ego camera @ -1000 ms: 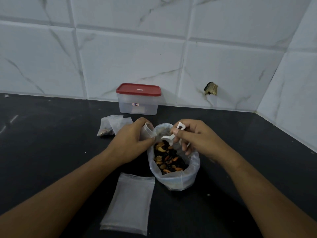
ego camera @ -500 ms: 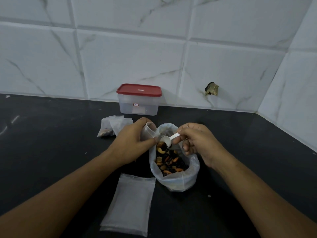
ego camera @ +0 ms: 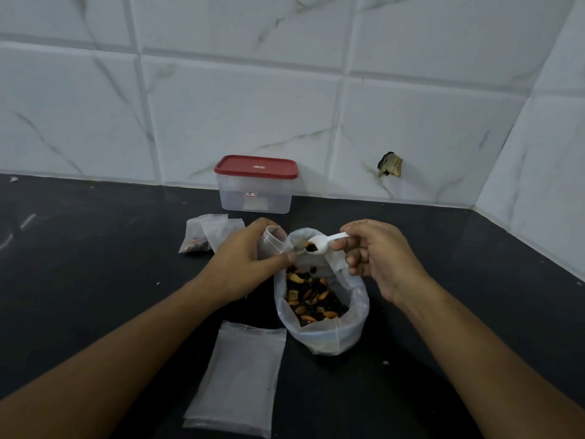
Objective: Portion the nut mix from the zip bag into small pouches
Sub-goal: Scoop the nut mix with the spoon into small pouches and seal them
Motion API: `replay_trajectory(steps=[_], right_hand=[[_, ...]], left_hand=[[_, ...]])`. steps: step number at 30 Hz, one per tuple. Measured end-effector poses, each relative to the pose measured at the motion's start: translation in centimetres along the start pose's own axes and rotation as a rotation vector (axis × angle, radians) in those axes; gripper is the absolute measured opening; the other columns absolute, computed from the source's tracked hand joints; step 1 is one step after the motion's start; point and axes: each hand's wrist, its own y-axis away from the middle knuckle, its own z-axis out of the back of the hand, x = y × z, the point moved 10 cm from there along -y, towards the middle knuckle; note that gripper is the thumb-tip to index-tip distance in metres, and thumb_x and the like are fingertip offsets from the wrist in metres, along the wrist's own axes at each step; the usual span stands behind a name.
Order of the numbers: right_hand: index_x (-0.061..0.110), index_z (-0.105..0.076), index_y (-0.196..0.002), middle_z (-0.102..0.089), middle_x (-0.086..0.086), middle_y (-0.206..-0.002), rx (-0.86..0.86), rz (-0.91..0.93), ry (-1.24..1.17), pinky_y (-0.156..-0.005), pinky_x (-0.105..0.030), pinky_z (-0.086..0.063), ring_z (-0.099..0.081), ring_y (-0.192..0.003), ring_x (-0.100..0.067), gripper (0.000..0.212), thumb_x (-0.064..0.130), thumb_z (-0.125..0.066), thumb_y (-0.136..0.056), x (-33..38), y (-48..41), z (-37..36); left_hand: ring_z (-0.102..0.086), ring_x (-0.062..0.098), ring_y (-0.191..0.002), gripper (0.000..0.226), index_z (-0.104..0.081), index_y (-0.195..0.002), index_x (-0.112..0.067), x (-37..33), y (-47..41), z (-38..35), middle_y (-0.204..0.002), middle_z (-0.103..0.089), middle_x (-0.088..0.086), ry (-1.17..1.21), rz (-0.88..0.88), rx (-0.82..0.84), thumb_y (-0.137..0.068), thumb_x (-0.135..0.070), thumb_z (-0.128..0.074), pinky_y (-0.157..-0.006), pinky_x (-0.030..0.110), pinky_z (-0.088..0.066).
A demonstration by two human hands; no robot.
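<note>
Since 1 second ago the right hand (ego camera: 376,258) has lifted the white plastic spoon (ego camera: 319,243) out of the zip bag (ego camera: 329,334). Its bowl, carrying a few dark pieces, now sits at the open mouth of the small pouch (ego camera: 273,240). On the black table (ego camera: 95,264) the zip bag stands open, with the nut mix (ego camera: 313,296) inside. A flat stack of empty pouches (ego camera: 240,378) lies just beside it at 7 o'clock. A clear container (ego camera: 254,193) with a red lid stands at 12 o'clock against the tiled wall. A pair of pouches (ego camera: 205,232) lies at 10 o'clock, nuts visible in 1. The left hand (ego camera: 243,264) holds the small pouch at the bag's far rim, fingers curled round it and thumb pinching its edge. The right thumb and forefinger pinch the spoon's handle, and the other fingers curl loosely.
</note>
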Motion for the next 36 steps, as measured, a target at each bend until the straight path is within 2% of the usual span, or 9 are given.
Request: replay_trajectory(steps=[5,8,12,16,19,24,28,32,36], right_hand=[[0.002,-0.066,-0.112,-0.075,-0.014,-0.083,0.078,0.075,-0.098,-0.048,-0.027,-0.045,-0.053,-0.053,-0.016,0.017,0.010,-0.055,-0.102,1.8,0.6,-0.8],[0.001,-0.066,-0.115,-0.077,-0.014,-0.090,0.164,0.105,-0.057,-0.049,-0.027,-0.046,-0.054,-0.054,-0.017,0.020,0.012,-0.054,-0.104,2.3,1.4,-2.4],[0.004,-0.067,-0.114,-0.080,-0.012,-0.096,0.247,0.148,0.077,-0.048,-0.024,-0.046,-0.057,-0.052,-0.016,0.016,0.013,-0.057,-0.105,2.2,2.5,-4.6],[0.012,-0.070,-0.114,-0.080,-0.008,-0.095,0.322,0.271,0.270,-0.053,-0.028,-0.049,-0.061,-0.057,-0.018,0.014,0.012,-0.062,-0.103,2.4,3.4,-6.0],[0.019,-0.075,-0.108,-0.078,-0.007,-0.088,0.330,0.370,0.375,-0.055,-0.031,-0.051,-0.062,-0.058,-0.020,0.014,0.012,-0.066,-0.101,3.0,3.8,-6.3],[0.024,-0.079,-0.104,-0.077,0.001,-0.099,0.277,0.543,0.494,-0.060,-0.025,-0.054,-0.065,-0.058,-0.010,0.017,0.012,-0.069,-0.098,4.2,4.3,-6.2],[0.028,-0.079,-0.102,-0.074,0.007,-0.089,0.277,0.620,0.650,-0.062,-0.023,-0.052,-0.066,-0.064,-0.011,0.015,0.016,-0.071,-0.097,4.0,4.8,-7.0],[0.017,-0.077,-0.099,-0.073,0.001,-0.078,0.220,0.503,0.353,-0.055,-0.025,-0.051,-0.060,-0.055,-0.010,0.010,0.009,-0.072,-0.096,4.7,4.0,-5.4],[0.003,-0.073,-0.099,-0.063,-0.005,-0.065,0.128,0.342,0.032,-0.049,-0.027,-0.047,-0.050,-0.049,-0.016,0.008,0.002,-0.067,-0.096,4.3,2.9,-3.2]], left_hand=[[-0.062,-0.004,-0.095,0.036,-0.062,-0.113,-0.031,0.1,0.0,-0.1,-0.105,-0.069,-0.015,-0.013,0.009,0.000,-0.085,-0.044,-0.079,-0.079,0.022,-0.055],[-0.065,-0.002,-0.096,0.039,-0.062,-0.114,-0.031,0.1,0.0,-0.1,-0.104,-0.070,-0.014,0.005,0.009,0.005,-0.083,-0.043,-0.081,-0.084,0.030,-0.058],[-0.064,-0.001,-0.094,0.039,-0.062,-0.111,-0.029,-0.4,-0.1,0.0,-0.099,-0.070,-0.015,0.003,-0.016,-0.002,-0.080,-0.042,-0.083,-0.081,0.030,-0.057],[-0.064,0.003,-0.091,0.032,-0.063,-0.106,-0.028,-0.6,-0.1,0.0,-0.096,-0.069,-0.012,-0.004,-0.030,-0.015,-0.082,-0.037,-0.082,-0.079,0.033,-0.057],[-0.066,0.007,-0.090,0.027,-0.063,-0.102,-0.028,-0.7,0.0,0.1,-0.096,-0.070,-0.010,0.039,-0.042,-0.017,-0.084,-0.037,-0.081,-0.078,0.037,-0.057],[-0.070,0.013,-0.091,0.031,-0.064,-0.101,-0.027,-0.4,0.0,0.0,-0.099,-0.070,-0.007,0.166,-0.012,-0.009,-0.080,-0.039,-0.084,-0.083,0.048,-0.060],[-0.066,0.009,-0.094,0.031,-0.064,-0.100,-0.028,-0.2,-0.1,-0.1,-0.098,-0.070,-0.009,0.141,0.004,-0.010,-0.075,-0.040,-0.080,-0.088,0.048,-0.057],[-0.070,0.013,-0.095,0.036,-0.064,-0.107,-0.026,0.3,-0.1,-0.2,-0.100,-0.073,-0.004,0.212,0.031,0.002,-0.078,-0.038,-0.083,-0.088,0.050,-0.059],[-0.067,0.005,-0.104,0.039,-0.063,-0.112,-0.031,0.9,-0.1,0.0,-0.109,-0.072,-0.012,0.157,0.061,-0.015,-0.080,-0.039,-0.085,-0.096,0.045,-0.056]])
